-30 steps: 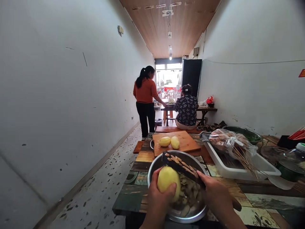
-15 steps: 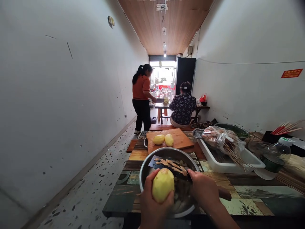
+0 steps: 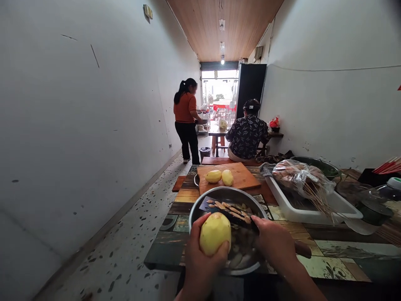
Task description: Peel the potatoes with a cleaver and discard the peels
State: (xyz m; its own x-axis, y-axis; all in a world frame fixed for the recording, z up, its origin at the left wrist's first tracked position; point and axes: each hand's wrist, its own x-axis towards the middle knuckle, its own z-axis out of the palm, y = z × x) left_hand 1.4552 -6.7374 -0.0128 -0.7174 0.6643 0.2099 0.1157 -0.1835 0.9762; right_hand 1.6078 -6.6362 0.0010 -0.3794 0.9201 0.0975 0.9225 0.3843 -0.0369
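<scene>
Now the left hand (image 3: 200,261) grasps a peeled potato (image 3: 214,233), with the fingers curled around its lower part and the thumb on its left side. The potato is held above the near rim of a metal bowl (image 3: 200,207). The right hand (image 3: 275,246) is clenched around the handle of a cleaver (image 3: 230,211), and the dark blade lies flat over the bowl, carrying strips of brown peel on its upper face. The blade's edge is just beside the potato; whether they touch, I cannot tell.

Inside the bowl more peels are lying. The bowl stands at the near edge of the table (image 3: 316,251), close to its left corner. Behind the bowl, toward the far edge, there is a wooden cutting board (image 3: 242,175) with two peeled potatoes (image 3: 220,177) touching each other. To the right of the board a white tray (image 3: 310,213) holds a plastic bag of skewers (image 3: 300,177).

Further down the room, a person in an orange top (image 3: 185,121) stands near the left wall, and another person in a patterned shirt (image 3: 247,136) sits at a second table.
</scene>
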